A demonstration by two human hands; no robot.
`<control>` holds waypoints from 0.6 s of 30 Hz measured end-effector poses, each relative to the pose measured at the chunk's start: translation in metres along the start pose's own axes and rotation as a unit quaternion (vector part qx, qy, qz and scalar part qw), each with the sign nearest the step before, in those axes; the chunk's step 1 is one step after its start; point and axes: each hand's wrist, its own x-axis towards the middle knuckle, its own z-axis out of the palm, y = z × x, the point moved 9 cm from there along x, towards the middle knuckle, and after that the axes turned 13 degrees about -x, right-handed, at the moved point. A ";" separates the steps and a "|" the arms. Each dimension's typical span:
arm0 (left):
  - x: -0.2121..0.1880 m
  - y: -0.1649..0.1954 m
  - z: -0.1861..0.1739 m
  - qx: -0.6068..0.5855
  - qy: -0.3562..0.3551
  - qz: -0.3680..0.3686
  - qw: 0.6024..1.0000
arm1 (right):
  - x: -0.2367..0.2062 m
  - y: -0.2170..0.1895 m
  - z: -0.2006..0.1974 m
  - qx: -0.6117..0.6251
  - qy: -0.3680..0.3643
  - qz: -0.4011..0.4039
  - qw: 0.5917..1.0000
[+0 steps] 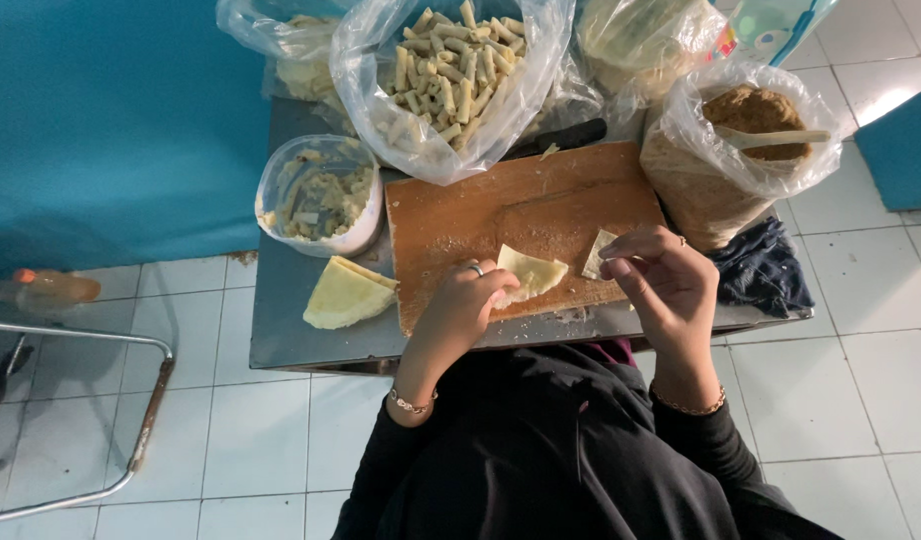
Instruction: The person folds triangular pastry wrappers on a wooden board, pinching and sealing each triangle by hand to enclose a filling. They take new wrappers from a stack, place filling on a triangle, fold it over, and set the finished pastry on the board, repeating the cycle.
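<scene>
I've got the left hand (459, 300) down on the wooden board (451, 220), fingers curled over the edge of a pale thin wrapper (533, 272) that lies near the board's front edge, so that grip is closed on the wrapper and pinning it flat. The right hand (659, 280) hovers just beside it, fingertips pinched on a small pale piece (597, 254), tilted up off the board; its grip is closed on that piece. To my eye this is a folding or filling step, and doing it well means keeping the wrapper flat and square to me, holding it lightly so the thin sheet doesn't tear, and keeping the crumbs scattered on the board out of the fold. On the grey desk (281, 330), left of the board, a stack of spare wrappers (346, 295) lies within easy reach, and behind it a white tub of filling (321, 195). At the back, an open clear bag of finished rolls (451, 70) touches the board's far edge. To the right, a bag of brown crumbs (741, 150) with a spoon (771, 137) in it stands just beside the board, and a dark cloth (761, 265) lies near the right wrist.
</scene>
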 end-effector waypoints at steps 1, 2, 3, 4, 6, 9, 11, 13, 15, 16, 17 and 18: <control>0.000 0.001 -0.001 -0.002 -0.008 0.008 1.000 | 0.000 0.000 0.001 0.001 0.000 -0.001 1.000; 0.000 0.003 -0.002 0.006 -0.006 0.010 1.000 | 0.001 0.000 0.002 0.001 0.001 -0.002 1.000; 0.002 0.004 0.000 0.015 -0.005 0.013 1.000 | 0.002 0.000 0.003 0.001 0.002 -0.003 1.000; 0.004 0.006 0.001 0.023 -0.004 0.018 1.000 | 0.002 -0.001 0.004 0.000 0.001 0.000 1.000; 0.009 0.015 0.005 0.020 -0.002 0.051 0.998 | 0.003 -0.002 0.006 -0.002 -0.004 0.008 1.000; 0.014 0.022 0.006 0.043 -0.020 0.051 0.998 | 0.004 -0.012 0.007 -0.107 -0.008 -0.029 0.994; 0.012 0.027 0.001 0.063 -0.025 0.039 0.997 | -0.001 -0.013 0.003 -0.137 0.009 -0.029 0.990; 0.004 0.034 -0.016 0.085 -0.013 0.036 0.996 | -0.009 -0.017 -0.007 -0.195 0.048 -0.047 0.978; -0.016 0.040 -0.055 0.081 0.058 0.018 0.995 | -0.024 -0.029 -0.028 -0.282 0.109 -0.081 0.950; -0.025 0.038 -0.082 0.102 0.099 -0.004 0.990 | -0.030 -0.041 -0.043 -0.242 0.166 -0.134 0.947; -0.036 0.036 -0.109 0.122 0.139 -0.029 0.982 | -0.038 -0.051 -0.057 -0.201 0.220 -0.184 0.937; -0.052 0.036 -0.133 0.154 0.202 -0.048 0.966 | -0.048 -0.062 -0.073 -0.157 0.283 -0.244 0.914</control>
